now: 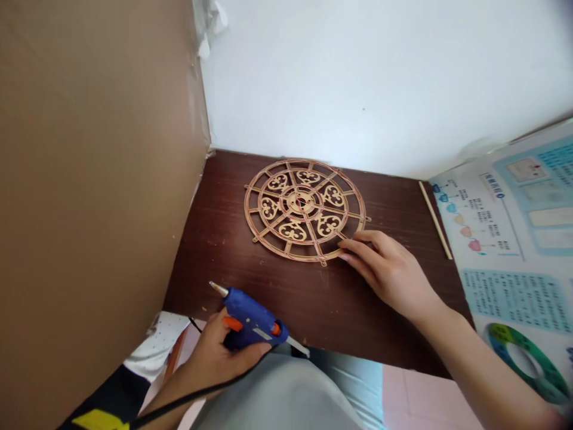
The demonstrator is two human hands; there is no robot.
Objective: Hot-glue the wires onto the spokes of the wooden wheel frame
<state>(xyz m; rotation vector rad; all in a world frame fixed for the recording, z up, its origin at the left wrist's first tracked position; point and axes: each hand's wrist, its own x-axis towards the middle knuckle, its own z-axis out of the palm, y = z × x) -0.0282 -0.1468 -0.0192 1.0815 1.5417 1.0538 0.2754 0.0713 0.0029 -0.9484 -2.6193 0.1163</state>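
Observation:
A round openwork wooden wheel (301,203) with spokes and heart-shaped scroll panels lies flat on the dark brown table (268,286). The fingers of my right hand (388,269) pinch its rim at the near right edge. Below and left of the wheel, at the table's front edge, my left hand (221,352) is wrapped round a blue glue gun (253,319) with an orange trigger. Its nozzle points up and left, away from the wheel, and a pale glue stick sticks out of its back end.
A thin wooden stick (435,220) lies at the table's right side. A brown panel (98,149) rises on the left, a white wall (358,83) behind, and a printed board (514,239) on the right. A black cord (192,397) runs along my left forearm.

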